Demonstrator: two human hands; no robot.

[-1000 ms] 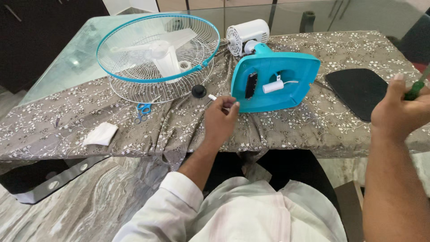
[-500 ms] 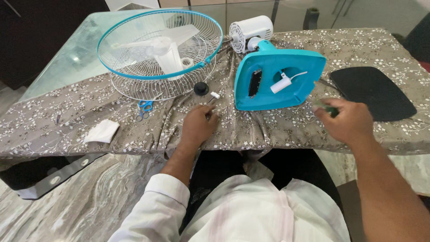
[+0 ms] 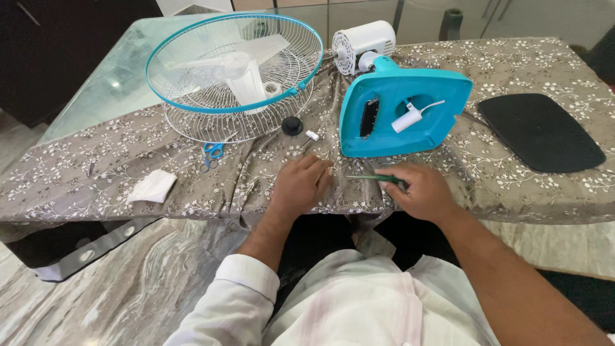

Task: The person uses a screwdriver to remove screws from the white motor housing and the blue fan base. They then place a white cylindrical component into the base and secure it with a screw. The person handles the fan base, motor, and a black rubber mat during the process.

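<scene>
Near the table's front edge, a thin green-handled screwdriver [image 3: 375, 179] lies almost level over the floral grey-brown tablecloth [image 3: 512, 179], its slim shaft pointing toward the left hand [image 3: 301, 186]. Right hand [image 3: 419, 192] pinches the green handle between thumb and curled fingers; most of the handle is hidden in the grip, only the shaft sticks out. Left hand rests palm down on the cloth, fingers together and slightly bent, fingertips just beside the shaft tip; contact with it cannot be told.

Just behind both hands, a turquoise plastic fan base [image 3: 403, 112] stands tilted on edge, with a black slot and 1 white cylindrical part on a white wire in its round opening. Behind it sits a white fan motor housing [image 3: 362, 41]. Left of the base: 1 small black round knob [image 3: 292, 125] and 1 tiny white piece [image 3: 312, 135]. Further left, a wire fan guard with turquoise rim [image 3: 234, 70] holds the white blades. Blue-handled scissors [image 3: 211, 152] lie by its front edge, a folded white paper [image 3: 152, 186] further left. Black flat oval pad [image 3: 541, 131] lies far right.
</scene>
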